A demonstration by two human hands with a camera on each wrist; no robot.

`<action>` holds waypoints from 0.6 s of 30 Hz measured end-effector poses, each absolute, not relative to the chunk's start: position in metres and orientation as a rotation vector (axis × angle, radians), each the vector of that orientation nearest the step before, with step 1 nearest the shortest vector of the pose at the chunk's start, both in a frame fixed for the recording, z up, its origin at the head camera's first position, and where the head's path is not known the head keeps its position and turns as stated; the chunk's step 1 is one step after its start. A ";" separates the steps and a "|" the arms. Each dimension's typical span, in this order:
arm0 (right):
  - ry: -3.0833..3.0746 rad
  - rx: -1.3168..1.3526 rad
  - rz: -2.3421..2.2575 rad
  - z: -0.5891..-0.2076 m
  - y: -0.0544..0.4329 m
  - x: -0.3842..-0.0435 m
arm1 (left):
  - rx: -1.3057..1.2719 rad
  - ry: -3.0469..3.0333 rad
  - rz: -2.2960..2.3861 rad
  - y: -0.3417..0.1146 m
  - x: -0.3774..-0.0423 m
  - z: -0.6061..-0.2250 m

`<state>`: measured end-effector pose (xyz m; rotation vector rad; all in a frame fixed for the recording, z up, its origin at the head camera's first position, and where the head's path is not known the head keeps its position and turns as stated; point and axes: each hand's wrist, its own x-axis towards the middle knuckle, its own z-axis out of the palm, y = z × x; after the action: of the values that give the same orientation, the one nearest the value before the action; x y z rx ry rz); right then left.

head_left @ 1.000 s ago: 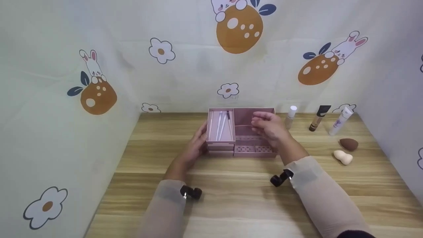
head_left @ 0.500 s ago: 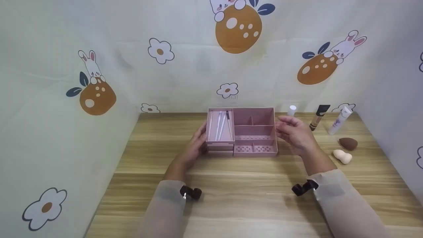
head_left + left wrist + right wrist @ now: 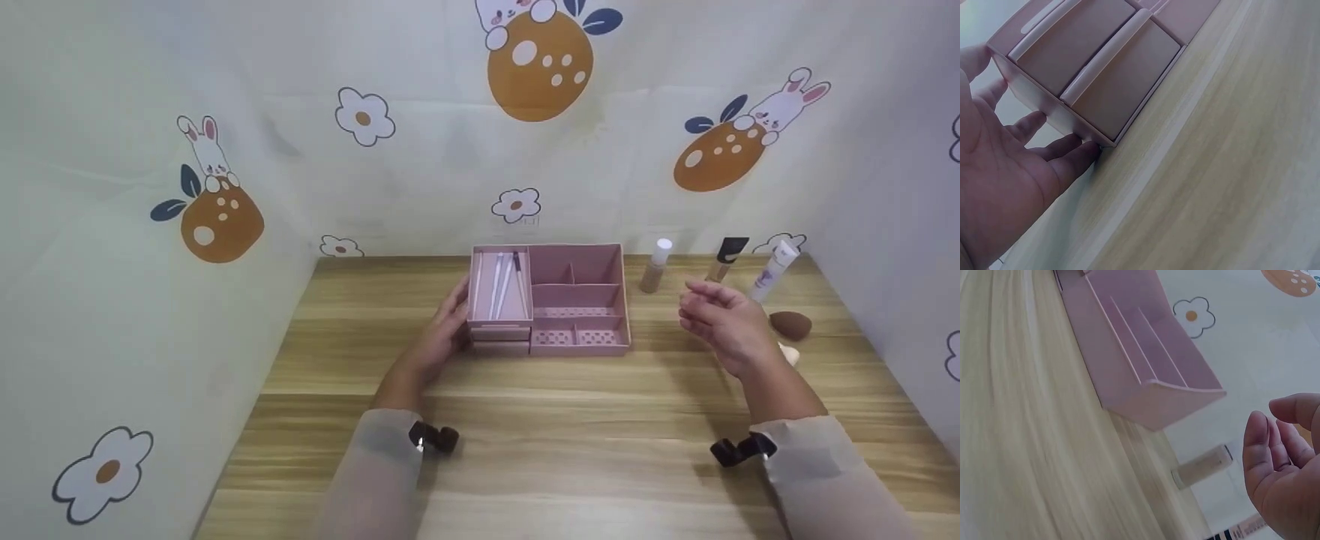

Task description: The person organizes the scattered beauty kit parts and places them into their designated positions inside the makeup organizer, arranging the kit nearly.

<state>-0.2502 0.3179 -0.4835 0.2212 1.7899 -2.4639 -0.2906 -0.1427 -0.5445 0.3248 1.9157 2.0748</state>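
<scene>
A pink desktop organizer [image 3: 551,262] with open compartments on its right and drawers on its left stands on the wooden table. Several slim sticks [image 3: 498,289], perhaps brushes or pencils, lie in its top left tray. My left hand [image 3: 444,334] rests on the organizer's left side; in the left wrist view its fingertips [image 3: 1086,154] touch the side wall near the drawers. Loosely bent and holding nothing, my right hand [image 3: 727,326] hovers right of the organizer. It is close to a dark-capped tube [image 3: 726,259], whose lower part it hides.
A small white-capped bottle [image 3: 655,276] stands just right of the organizer. Farther right are a white tube [image 3: 776,266], a brown makeup sponge [image 3: 791,325] and a cream sponge [image 3: 790,354] partly behind my hand. Printed cloth [image 3: 442,165] encloses the table.
My right hand has moved from over the organizer's right compartments, past the white-capped bottle, toward the tubes on the right. My left hand has stayed at the organizer's left side.
</scene>
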 end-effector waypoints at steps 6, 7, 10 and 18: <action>1.801 0.229 -2.489 -0.485 0.344 -0.235 | 0.317 1.923 2.054 -0.144 -0.289 -0.543; 1.809 0.227 -2.494 -0.486 0.349 -0.232 | 0.317 1.923 2.051 -0.144 -0.289 -0.543; 1.840 0.233 -2.501 -0.489 0.363 -0.224 | 0.318 1.927 2.048 -0.144 -0.289 -0.542; 1.764 0.268 -2.607 -0.499 0.404 -0.204 | 0.355 1.920 2.053 -0.145 -0.289 -0.544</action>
<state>-0.2039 0.4035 -0.4992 0.2677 1.7642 -2.6070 -0.2894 -0.1448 -0.5441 0.3551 1.9199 2.0527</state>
